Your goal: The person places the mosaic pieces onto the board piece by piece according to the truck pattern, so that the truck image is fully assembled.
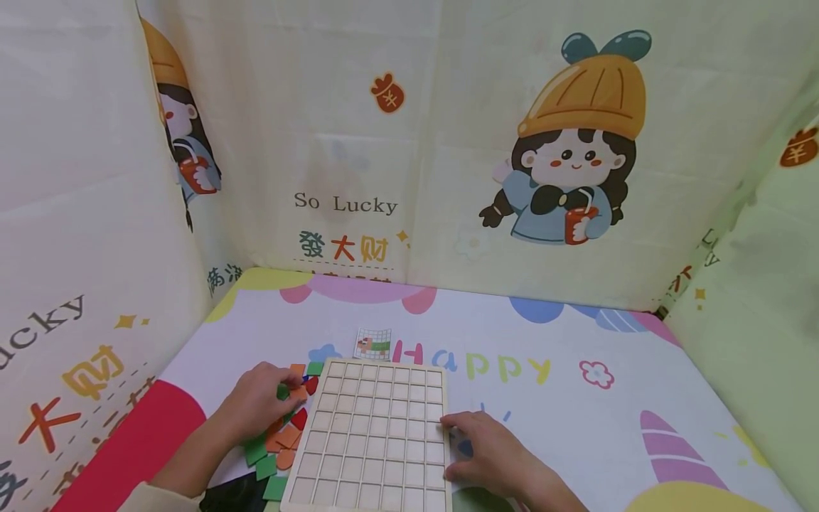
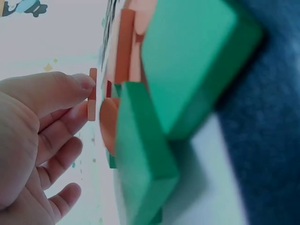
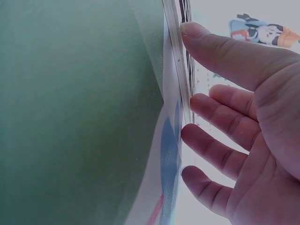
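Between thumb and fingertips, my left hand [image 1: 261, 398] pinches a thin orange tile [image 2: 92, 110], seen edge-on in the left wrist view. Below it lies a loose heap of orange, green and red pieces, including a green tile [image 1: 275, 488] and a red piece [image 1: 299, 419]. To the right of the heap is a pale wooden grid board [image 1: 377, 427] with bare square cells. My right hand [image 1: 489, 455] rests its thumb and fingertips along the board's right edge, fingers loosely extended, as the right wrist view also shows.
A small printed card [image 1: 373, 344] with a coloured grid pattern lies just beyond the board's far edge. A dark object [image 1: 233, 492] sits by my left forearm. Printed cloth [image 1: 448, 142] walls in the patterned table [image 1: 563, 412].
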`<state>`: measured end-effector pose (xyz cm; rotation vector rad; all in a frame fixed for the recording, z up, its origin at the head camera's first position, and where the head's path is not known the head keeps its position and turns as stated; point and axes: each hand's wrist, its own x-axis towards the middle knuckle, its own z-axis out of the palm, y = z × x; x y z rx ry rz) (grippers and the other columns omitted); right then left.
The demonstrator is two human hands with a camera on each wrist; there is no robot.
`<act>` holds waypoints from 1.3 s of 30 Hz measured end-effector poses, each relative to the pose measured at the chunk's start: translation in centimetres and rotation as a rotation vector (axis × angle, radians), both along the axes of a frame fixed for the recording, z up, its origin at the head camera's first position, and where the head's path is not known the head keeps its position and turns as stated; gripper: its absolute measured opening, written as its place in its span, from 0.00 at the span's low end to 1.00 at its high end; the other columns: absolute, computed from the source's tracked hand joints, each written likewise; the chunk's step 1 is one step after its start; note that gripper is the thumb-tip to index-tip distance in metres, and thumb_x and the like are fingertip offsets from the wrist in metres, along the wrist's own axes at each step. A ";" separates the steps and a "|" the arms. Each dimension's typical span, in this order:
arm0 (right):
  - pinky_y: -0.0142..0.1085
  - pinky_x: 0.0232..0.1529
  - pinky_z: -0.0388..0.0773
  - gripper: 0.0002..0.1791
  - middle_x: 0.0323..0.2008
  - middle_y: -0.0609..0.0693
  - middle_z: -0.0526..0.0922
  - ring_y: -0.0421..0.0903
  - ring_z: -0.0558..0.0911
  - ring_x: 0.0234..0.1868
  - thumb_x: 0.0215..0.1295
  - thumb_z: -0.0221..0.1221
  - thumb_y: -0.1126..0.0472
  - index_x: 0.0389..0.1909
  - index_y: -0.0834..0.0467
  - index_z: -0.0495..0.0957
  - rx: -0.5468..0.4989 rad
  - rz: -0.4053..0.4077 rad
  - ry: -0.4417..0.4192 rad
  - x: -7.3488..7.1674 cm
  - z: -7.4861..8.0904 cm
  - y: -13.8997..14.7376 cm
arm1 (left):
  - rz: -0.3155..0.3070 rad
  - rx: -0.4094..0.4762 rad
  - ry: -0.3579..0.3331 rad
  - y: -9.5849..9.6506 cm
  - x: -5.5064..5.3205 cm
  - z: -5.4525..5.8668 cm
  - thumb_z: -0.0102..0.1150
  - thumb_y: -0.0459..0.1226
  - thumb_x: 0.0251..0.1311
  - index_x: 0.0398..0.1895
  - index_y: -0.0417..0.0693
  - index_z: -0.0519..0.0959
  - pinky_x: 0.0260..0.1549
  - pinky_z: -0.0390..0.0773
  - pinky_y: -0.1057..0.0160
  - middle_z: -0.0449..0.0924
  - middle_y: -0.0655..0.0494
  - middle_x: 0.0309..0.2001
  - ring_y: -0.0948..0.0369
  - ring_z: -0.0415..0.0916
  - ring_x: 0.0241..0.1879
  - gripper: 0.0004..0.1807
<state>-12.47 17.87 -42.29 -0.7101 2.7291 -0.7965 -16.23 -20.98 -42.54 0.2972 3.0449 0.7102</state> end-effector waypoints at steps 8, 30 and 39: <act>0.45 0.54 0.74 0.35 0.55 0.47 0.80 0.48 0.76 0.54 0.48 0.76 0.49 0.59 0.55 0.77 0.000 0.000 -0.003 -0.1 0.0 0.0 | -0.008 0.052 0.003 0.7 0.6 0.8 0.77 0.40 0.50 0.40 0.50 0.87 0.37 0.81 0.57 0.79 0.59 0.36 0.53 0.73 0.46 0.13; 0.47 0.55 0.74 0.36 0.56 0.48 0.79 0.48 0.76 0.55 0.49 0.76 0.47 0.59 0.54 0.77 0.010 -0.009 -0.050 -0.3 -0.2 0.1 | -0.186 0.072 0.014 2.3 2.5 0.3 0.78 0.44 0.48 0.37 0.54 0.85 0.28 0.77 0.69 0.74 0.65 0.33 0.60 0.69 0.39 0.14; 0.46 0.54 0.74 0.36 0.56 0.48 0.79 0.48 0.76 0.54 0.49 0.76 0.47 0.59 0.54 0.77 0.002 -0.004 -0.039 -0.3 -0.4 0.2 | -0.292 0.082 -0.013 2.1 2.6 -0.2 0.78 0.43 0.48 0.36 0.54 0.84 0.29 0.76 0.68 0.70 0.67 0.30 0.61 0.68 0.37 0.14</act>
